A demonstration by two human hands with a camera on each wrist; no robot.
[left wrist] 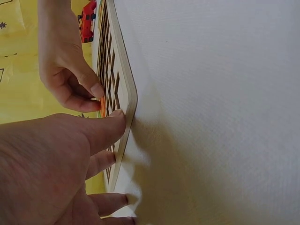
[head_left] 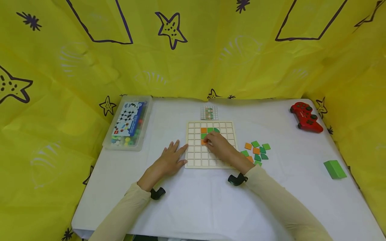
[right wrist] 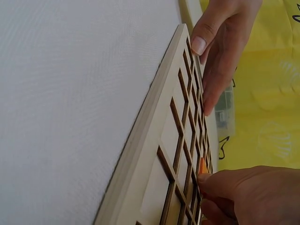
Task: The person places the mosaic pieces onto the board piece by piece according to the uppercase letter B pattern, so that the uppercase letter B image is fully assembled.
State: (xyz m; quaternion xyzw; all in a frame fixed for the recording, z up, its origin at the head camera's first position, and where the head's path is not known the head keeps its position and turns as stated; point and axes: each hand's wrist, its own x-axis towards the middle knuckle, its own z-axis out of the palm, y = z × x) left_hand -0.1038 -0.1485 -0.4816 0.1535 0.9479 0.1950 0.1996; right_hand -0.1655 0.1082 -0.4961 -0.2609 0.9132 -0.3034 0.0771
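A pale wooden grid board (head_left: 193,163) lies on the table, with orange, green and dark green tiles in its upper cells. Over its middle, my right hand (head_left: 219,144) pinches a small orange tile between thumb and fingertips, mostly hidden by them. Just left of those fingers another orange tile (head_left: 203,142) sits in a cell, below a green tile (head_left: 203,136). My left hand (head_left: 171,160) lies with spread fingers at the board's left edge; in the left wrist view its thumb (left wrist: 110,129) rests on the rim.
Loose orange and green tiles (head_left: 256,151) are scattered right of the board. Behind it lies a small pattern card (head_left: 209,113). A clear plastic box (head_left: 141,134) of colourful pieces stands at the left; a red game controller (head_left: 306,117) and a green block (head_left: 334,169) are at the right.
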